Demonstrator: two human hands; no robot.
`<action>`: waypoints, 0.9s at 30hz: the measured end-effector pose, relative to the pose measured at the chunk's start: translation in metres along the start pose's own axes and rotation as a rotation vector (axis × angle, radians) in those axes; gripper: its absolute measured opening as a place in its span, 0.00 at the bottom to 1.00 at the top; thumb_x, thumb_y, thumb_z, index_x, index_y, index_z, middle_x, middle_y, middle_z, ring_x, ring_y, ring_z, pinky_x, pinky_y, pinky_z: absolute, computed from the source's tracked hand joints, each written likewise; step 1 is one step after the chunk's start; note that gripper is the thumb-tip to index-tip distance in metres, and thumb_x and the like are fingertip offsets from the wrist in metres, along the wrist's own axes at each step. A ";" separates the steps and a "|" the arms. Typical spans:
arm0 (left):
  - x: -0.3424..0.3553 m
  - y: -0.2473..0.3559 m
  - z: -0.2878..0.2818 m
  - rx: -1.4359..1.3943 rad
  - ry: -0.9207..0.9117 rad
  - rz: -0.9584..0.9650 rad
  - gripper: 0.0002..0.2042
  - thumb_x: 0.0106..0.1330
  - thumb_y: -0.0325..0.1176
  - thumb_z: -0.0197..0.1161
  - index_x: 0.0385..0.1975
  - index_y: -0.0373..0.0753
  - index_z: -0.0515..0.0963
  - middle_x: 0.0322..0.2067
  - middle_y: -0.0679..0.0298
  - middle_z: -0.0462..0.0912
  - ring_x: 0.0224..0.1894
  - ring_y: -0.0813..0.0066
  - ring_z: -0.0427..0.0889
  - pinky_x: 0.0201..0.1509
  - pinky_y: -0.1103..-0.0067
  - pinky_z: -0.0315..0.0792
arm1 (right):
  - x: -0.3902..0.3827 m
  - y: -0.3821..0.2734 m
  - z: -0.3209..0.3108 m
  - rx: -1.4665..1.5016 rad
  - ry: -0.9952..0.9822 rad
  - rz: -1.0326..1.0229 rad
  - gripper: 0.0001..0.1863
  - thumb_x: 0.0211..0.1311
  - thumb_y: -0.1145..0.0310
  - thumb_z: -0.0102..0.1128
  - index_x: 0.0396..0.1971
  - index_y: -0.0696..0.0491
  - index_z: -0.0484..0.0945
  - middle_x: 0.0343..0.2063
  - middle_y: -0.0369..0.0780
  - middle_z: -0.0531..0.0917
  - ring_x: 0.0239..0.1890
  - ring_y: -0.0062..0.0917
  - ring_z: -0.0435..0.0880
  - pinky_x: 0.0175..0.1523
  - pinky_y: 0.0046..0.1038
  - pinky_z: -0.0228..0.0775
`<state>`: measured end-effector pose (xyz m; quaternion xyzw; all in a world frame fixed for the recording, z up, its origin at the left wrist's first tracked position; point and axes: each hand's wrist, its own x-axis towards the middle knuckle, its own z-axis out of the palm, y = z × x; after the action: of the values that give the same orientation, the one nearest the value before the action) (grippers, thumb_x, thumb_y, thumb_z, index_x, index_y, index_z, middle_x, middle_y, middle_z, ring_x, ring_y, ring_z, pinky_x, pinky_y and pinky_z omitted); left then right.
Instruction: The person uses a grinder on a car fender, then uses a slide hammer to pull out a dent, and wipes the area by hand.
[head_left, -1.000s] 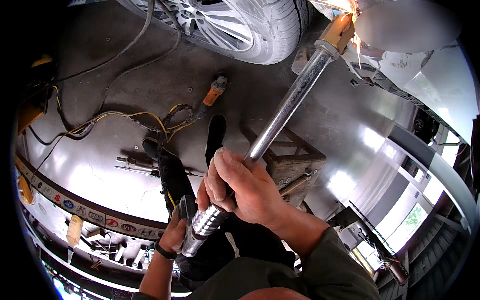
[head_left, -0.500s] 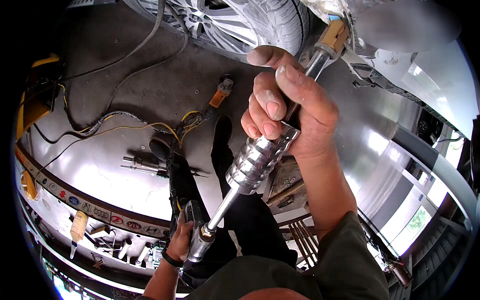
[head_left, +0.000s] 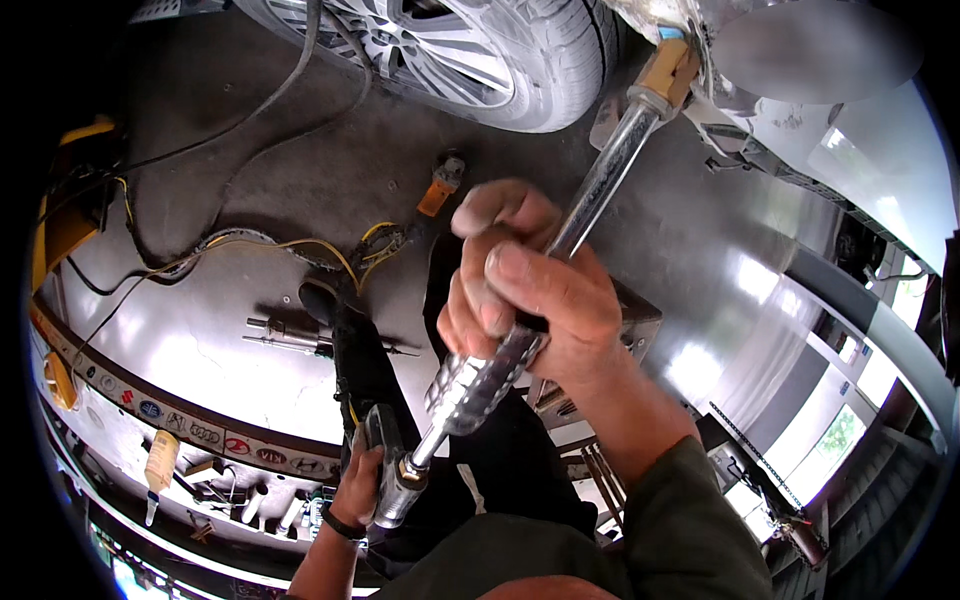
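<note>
A long chrome slide-hammer tool (head_left: 612, 170) slants from my lap up to a white car body (head_left: 850, 160), its brass-coloured head (head_left: 664, 75) against a damaged edge there. My right hand (head_left: 530, 280) curls loosely around the shaft and the top of its ridged sliding weight (head_left: 480, 380), partly hiding both. Lower down, my left hand (head_left: 360, 475) grips the tool's handle end (head_left: 393, 485), its fingers partly hidden behind it.
A car wheel (head_left: 520, 70) is at the top. An orange grinder (head_left: 438, 190), cables (head_left: 250, 240) and metal tools (head_left: 290, 335) lie on the floor. A stand (head_left: 635, 335) is behind my right hand, a sticker-covered shelf (head_left: 190, 430) at lower left.
My right hand rose along the shaft with the weight, then came back down toward my left hand over the last half second. Sparks at the tool's head from earlier are gone.
</note>
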<state>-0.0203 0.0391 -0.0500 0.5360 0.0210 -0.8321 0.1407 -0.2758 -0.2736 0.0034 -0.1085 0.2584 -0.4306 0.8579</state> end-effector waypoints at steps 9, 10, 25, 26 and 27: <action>0.015 0.005 0.005 0.236 0.191 0.308 0.24 0.75 0.38 0.46 0.66 0.34 0.61 0.55 0.55 0.77 0.57 0.67 0.77 0.60 0.70 0.72 | -0.046 0.065 0.010 -0.235 0.096 0.120 0.13 0.72 0.66 0.59 0.47 0.57 0.69 0.30 0.36 0.77 0.30 0.18 0.80 0.38 0.26 0.77; 0.014 0.010 0.005 0.307 0.292 0.370 0.23 0.75 0.37 0.46 0.66 0.34 0.61 0.55 0.54 0.77 0.58 0.66 0.76 0.59 0.70 0.73 | -0.043 0.062 0.007 -0.291 0.066 0.137 0.13 0.72 0.67 0.58 0.48 0.58 0.69 0.32 0.37 0.77 0.30 0.18 0.79 0.40 0.28 0.77; 0.058 0.003 -0.026 -0.065 -0.476 -0.217 0.24 0.65 0.37 0.69 0.57 0.36 0.72 0.46 0.50 0.83 0.41 0.64 0.85 0.43 0.69 0.81 | -0.042 0.032 0.014 -0.279 0.231 -0.052 0.15 0.68 0.71 0.61 0.43 0.51 0.62 0.27 0.33 0.71 0.27 0.16 0.76 0.34 0.24 0.72; 0.058 -0.015 -0.022 0.009 -0.349 -0.074 0.23 0.67 0.37 0.67 0.59 0.35 0.71 0.50 0.49 0.81 0.47 0.62 0.84 0.49 0.68 0.79 | -0.043 0.031 0.012 -0.279 0.234 -0.051 0.15 0.68 0.71 0.61 0.43 0.51 0.62 0.27 0.33 0.71 0.27 0.16 0.76 0.34 0.24 0.72; 0.056 -0.032 -0.018 0.097 -0.208 0.054 0.22 0.69 0.36 0.65 0.60 0.35 0.70 0.54 0.47 0.78 0.53 0.59 0.82 0.55 0.66 0.76 | -0.044 0.029 0.009 -0.284 0.251 -0.041 0.14 0.69 0.71 0.61 0.43 0.51 0.62 0.26 0.33 0.71 0.26 0.15 0.76 0.33 0.24 0.71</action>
<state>-0.0344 0.0614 -0.1115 0.4534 -0.0486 -0.8791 0.1386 -0.2729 -0.2209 0.0144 -0.1790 0.4191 -0.4174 0.7862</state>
